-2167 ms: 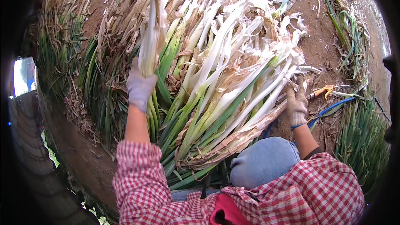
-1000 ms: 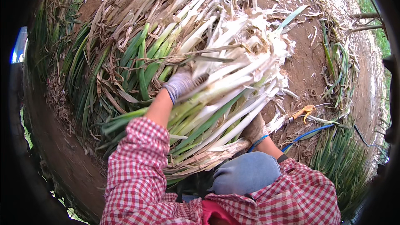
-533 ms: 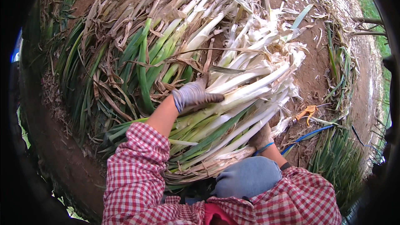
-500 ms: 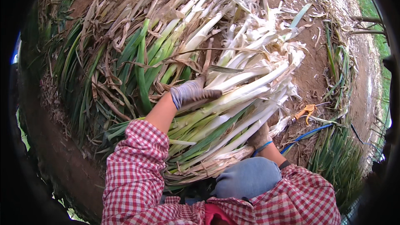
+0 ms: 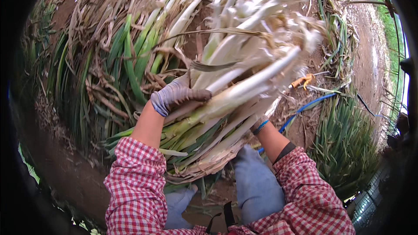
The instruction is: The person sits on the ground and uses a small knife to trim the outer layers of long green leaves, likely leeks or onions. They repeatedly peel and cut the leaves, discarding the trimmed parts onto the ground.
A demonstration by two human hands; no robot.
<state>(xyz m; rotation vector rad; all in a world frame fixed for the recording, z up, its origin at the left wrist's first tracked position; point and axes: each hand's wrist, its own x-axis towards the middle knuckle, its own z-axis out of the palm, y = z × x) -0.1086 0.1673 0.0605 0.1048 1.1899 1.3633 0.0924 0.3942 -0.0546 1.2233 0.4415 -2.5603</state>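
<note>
A: Nearest, knees in blue trousers (image 5: 257,187) and red-checked sleeves (image 5: 135,187). Just above, a thick bundle of leeks (image 5: 217,113), green tops toward the lap, white shanks and roots pointing away, lifted over the soil.

B: Left hand (image 5: 176,95) in a grey glove, laid on top of the bundle, fingers curled down over a few white stalks and pressing. Right hand (image 5: 260,124) under the far side, mostly hidden by stalks; only the glove cuff showing, so cannot tell how closed.

A: Probably too many stalks for two hands. Could fan open and spill, outer ones first, since held only from above and below.

B: Likely snagging too: dry brown leaves (image 5: 109,100) trailing from the bundle into the heap of leeks (image 5: 130,39) behind. Could drag loose ones along or tear.

A: Farther right, an orange-handled tool (image 5: 302,80) and a blue cord (image 5: 305,106) on the dirt, near the root ends. Risk of catching if swung that way.
</note>
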